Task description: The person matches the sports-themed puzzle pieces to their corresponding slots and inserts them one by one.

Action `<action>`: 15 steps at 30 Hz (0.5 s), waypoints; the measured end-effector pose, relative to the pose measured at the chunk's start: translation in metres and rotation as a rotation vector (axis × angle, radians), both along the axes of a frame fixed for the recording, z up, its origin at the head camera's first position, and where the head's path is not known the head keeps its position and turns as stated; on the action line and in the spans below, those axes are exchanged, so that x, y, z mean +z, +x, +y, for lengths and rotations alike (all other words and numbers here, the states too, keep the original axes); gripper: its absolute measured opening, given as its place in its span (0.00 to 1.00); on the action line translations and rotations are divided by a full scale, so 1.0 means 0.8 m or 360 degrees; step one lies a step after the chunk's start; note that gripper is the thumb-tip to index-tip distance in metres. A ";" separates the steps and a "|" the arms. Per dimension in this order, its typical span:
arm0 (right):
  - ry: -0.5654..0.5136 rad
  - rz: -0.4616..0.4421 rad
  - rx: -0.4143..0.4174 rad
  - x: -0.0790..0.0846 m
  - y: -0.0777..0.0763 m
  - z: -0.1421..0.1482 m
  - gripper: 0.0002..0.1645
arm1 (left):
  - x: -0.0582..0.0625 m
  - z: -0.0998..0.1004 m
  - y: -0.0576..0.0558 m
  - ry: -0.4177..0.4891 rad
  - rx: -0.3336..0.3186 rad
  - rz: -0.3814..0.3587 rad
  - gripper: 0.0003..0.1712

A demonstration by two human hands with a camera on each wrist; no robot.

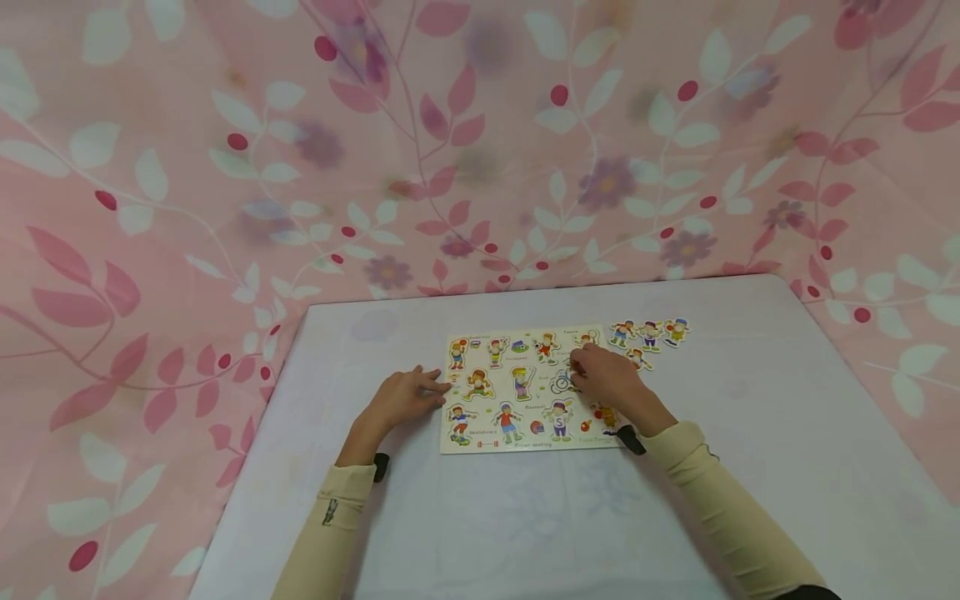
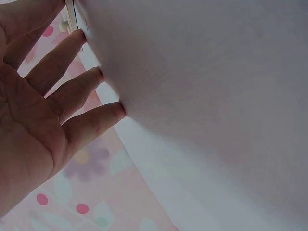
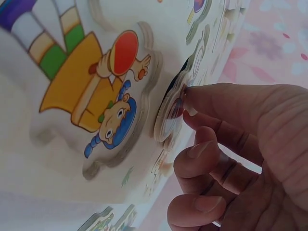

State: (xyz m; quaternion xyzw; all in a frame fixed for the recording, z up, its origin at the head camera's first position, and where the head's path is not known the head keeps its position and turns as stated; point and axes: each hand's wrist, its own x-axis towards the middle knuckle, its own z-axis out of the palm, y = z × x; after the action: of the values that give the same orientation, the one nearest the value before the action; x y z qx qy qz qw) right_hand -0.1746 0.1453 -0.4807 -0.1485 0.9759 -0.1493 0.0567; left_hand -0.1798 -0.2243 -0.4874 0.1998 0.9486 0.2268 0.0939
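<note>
A pale puzzle board [image 1: 465, 448] printed with sports pictures lies on the table, with several figure pieces in it. My right hand [image 1: 611, 379] is over its right side. In the right wrist view, its thumb and index finger pinch the edge of a puzzle piece [image 3: 168, 115] at the board's surface; the piece's picture is mostly hidden. Nearby is a table tennis girl piece [image 3: 86, 96] in a yellow dress. My left hand [image 1: 405, 396] touches the board's left edge. Its fingers [image 2: 94, 122] are spread and fairly straight, with fingertips against the white cloth in the left wrist view.
Several loose figure pieces [image 1: 651, 335] lie on the cloth beyond the board's upper right corner, one [image 1: 639, 359] close to its edge. A white cloth covers the table [image 1: 360, 358]. Pink floral fabric [image 1: 480, 150] hangs behind and at the sides.
</note>
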 end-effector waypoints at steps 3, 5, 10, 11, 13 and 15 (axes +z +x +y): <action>-0.0002 -0.0014 0.0003 0.000 0.000 0.000 0.06 | -0.002 -0.001 0.001 -0.0006 -0.0002 0.0008 0.18; -0.0014 -0.0023 0.0006 0.000 0.000 0.001 0.06 | -0.003 -0.001 0.001 -0.0006 -0.0008 0.0014 0.18; -0.0032 -0.0044 0.0011 0.001 0.001 0.002 0.06 | -0.003 -0.002 0.000 -0.0005 -0.0025 0.0033 0.19; -0.0039 -0.0046 0.0012 0.001 0.002 0.002 0.06 | -0.003 -0.002 0.000 -0.0009 -0.0026 0.0036 0.19; -0.0057 -0.0040 0.0012 0.003 0.002 0.003 0.06 | -0.002 -0.002 0.000 -0.0010 -0.0015 0.0024 0.19; -0.0069 -0.0022 0.0003 0.005 0.001 0.004 0.06 | -0.002 -0.001 0.000 -0.0013 -0.0005 0.0015 0.19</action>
State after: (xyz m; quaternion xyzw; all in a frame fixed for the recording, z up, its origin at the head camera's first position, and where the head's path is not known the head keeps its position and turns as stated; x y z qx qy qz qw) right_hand -0.1736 0.1485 -0.4767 -0.1496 0.9719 -0.1715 0.0605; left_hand -0.1799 -0.2255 -0.4887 0.2021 0.9496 0.2218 0.0905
